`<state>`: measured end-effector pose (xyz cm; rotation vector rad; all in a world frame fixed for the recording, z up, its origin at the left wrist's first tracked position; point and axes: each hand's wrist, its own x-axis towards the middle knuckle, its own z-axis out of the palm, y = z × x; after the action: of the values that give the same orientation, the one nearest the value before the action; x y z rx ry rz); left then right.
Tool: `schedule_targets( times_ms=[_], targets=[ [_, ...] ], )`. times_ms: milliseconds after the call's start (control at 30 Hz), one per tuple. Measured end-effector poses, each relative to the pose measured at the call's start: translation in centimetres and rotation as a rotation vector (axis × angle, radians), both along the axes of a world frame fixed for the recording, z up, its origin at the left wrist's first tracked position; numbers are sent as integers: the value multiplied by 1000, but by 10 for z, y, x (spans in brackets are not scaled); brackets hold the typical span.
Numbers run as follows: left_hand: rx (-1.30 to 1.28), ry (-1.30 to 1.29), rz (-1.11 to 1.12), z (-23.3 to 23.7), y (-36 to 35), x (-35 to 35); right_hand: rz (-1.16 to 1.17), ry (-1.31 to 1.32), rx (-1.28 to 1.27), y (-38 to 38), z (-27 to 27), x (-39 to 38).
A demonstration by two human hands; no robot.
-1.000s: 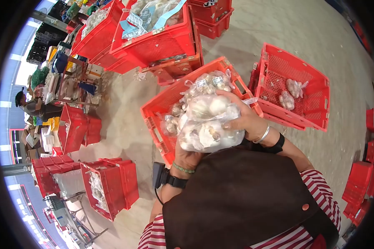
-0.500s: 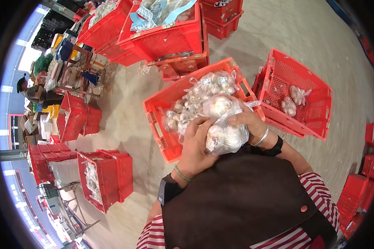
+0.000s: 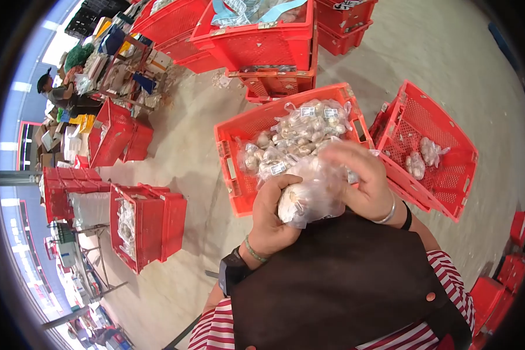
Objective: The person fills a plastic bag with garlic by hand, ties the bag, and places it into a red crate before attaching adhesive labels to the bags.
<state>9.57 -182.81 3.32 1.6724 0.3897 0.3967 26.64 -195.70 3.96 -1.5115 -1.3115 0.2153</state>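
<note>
My left hand (image 3: 272, 219) is closed around the lower left of a clear plastic bag of garlic (image 3: 300, 204), held just in front of my dark apron. White bulbs press against the film, and the bag's upper right part is blurred. On the bag's right side is my right hand (image 3: 367, 184), smeared by motion, with its fingers reaching over the plastic and the thumb below. Whether it grips the film cannot be made out. Beyond both hands, a red crate (image 3: 286, 102) holds several bags of garlic (image 3: 306, 125), some with white labels.
To the right stands another red crate (image 3: 443, 125) with two bags of garlic (image 3: 424, 157) inside. Stacked red crates (image 3: 256, 44) rise behind, and more crates (image 3: 169, 224) stand at left. A person (image 3: 61, 96) is at the far left beside a loaded table.
My right hand has shifted from holding the bag's side to moving over it, fingers now extended and blurred. The garlic bag has turned in my left hand. The whole view has swung slightly left.
</note>
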Motion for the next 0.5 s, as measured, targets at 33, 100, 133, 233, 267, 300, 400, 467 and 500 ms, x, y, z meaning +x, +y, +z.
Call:
schedule_targets(
  times_ms=[33,100,133,233,267,300,400,467,500],
  targets=[
    [68,1,7,-1,-2,1,173,148,1,0,3,0],
    [142,5,25,1,-5,1,265,185,-30,2,8,-4],
    [145,45,-24,2,-5,0,346,219,-65,4,9,-6],
    [133,70,-1,3,-17,4,389,221,-82,4,8,-2],
    [119,51,53,3,-22,5,417,242,-85,3,7,0],
    [115,62,73,1,-27,5,437,252,-89,2,7,1],
    [164,92,174,-4,-42,6,498,377,-145,1,2,4],
    [325,169,259,1,-53,5,537,395,-142,3,-6,4],
    [323,184,291,1,-58,3,572,403,-147,5,-11,3]
  ],
)
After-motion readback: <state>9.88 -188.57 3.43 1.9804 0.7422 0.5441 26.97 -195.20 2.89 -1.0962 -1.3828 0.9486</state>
